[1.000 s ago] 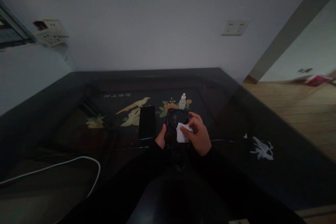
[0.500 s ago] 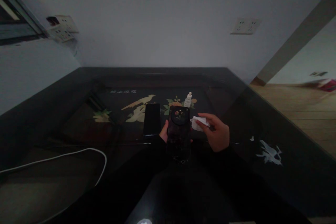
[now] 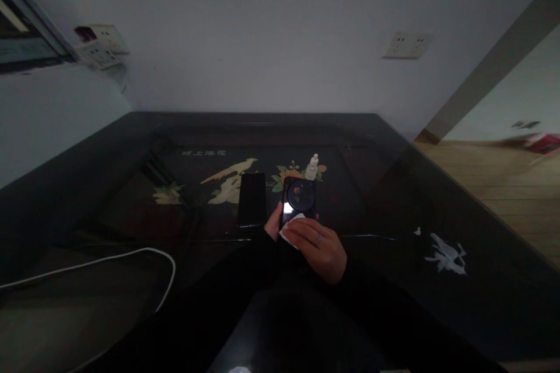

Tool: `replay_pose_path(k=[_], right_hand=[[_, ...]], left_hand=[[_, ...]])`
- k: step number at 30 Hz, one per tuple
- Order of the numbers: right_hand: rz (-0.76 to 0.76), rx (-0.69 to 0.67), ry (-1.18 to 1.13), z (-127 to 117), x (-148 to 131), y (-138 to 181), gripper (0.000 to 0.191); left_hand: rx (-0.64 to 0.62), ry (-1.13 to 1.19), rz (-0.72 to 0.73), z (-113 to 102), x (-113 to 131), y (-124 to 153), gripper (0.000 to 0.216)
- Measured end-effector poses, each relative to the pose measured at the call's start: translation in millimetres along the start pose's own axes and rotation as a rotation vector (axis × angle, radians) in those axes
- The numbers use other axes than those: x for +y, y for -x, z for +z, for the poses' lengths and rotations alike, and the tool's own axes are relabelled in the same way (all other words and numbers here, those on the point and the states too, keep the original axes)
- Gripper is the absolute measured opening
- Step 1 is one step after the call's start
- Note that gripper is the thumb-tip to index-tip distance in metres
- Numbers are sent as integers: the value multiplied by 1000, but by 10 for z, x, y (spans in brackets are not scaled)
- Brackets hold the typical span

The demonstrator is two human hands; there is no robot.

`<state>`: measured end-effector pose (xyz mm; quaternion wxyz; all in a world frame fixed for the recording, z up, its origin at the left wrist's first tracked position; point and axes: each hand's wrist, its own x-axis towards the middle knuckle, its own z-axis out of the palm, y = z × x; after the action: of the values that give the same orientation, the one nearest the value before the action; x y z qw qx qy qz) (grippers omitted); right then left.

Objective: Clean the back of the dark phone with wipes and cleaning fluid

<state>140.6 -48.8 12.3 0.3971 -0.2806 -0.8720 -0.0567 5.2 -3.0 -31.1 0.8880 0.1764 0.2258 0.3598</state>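
My left hand [image 3: 273,222] grips a dark phone [image 3: 300,194] by its sides, the back with its big round camera ring facing up. A folded white wipe [image 3: 289,231] is pinched in my right hand [image 3: 322,249], which wears a ring; the wipe lies against the phone's back, below the camera ring. My right hand covers the phone's lower part. Just left of my left hand, a second black phone [image 3: 252,200] rests flat on the table. A small white dropper bottle [image 3: 312,167] stands beyond the held phone's top edge.
The glossy dark table [image 3: 376,303] carries bird and flower pictures. Torn white scraps [image 3: 447,254] lie on its right side. A white cable [image 3: 126,254] curves across the left. Wall sockets [image 3: 407,45] are behind the table.
My right hand has moved left and toward me with the wipe, from beside the phone onto its back. The held phone has tilted slightly and now shows a bright reflection.
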Motion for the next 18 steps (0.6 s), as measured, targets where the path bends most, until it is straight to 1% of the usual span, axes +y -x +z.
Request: replay_pose_path(k=[2, 6, 9, 11, 12, 14, 15, 16, 18], right_hand=[[-32, -14, 1, 14, -72, -17, 22], [-165, -65, 24, -3, -167, 57, 21], [-244, -138, 9, -84, -90, 227, 25], [-254, -193, 10, -177, 41, 343, 28], [-246, -185, 18, -233, 120, 389, 27], [-174, -138, 7, -353, 286, 445, 26], [-99, -82, -14, -411, 363, 456, 25], [15, -19, -26, -462, 433, 460, 24], [312, 105, -36, -535, 546, 458, 21]], left_hand=[[-46, 20, -71, -7, -1, 8, 71], [-124, 59, -155, 14, 9, 25, 87], [-235, 131, -182, 8, 31, 22, 86], [-286, 145, -132, -15, 49, 1, 81], [-297, 139, -97, -27, 57, -14, 78], [-293, 127, -32, -36, 68, -41, 76], [-283, 123, -12, -28, 70, -50, 76], [-269, 120, 8, -10, 71, -52, 76], [-231, 110, 49, 54, 68, -37, 77]])
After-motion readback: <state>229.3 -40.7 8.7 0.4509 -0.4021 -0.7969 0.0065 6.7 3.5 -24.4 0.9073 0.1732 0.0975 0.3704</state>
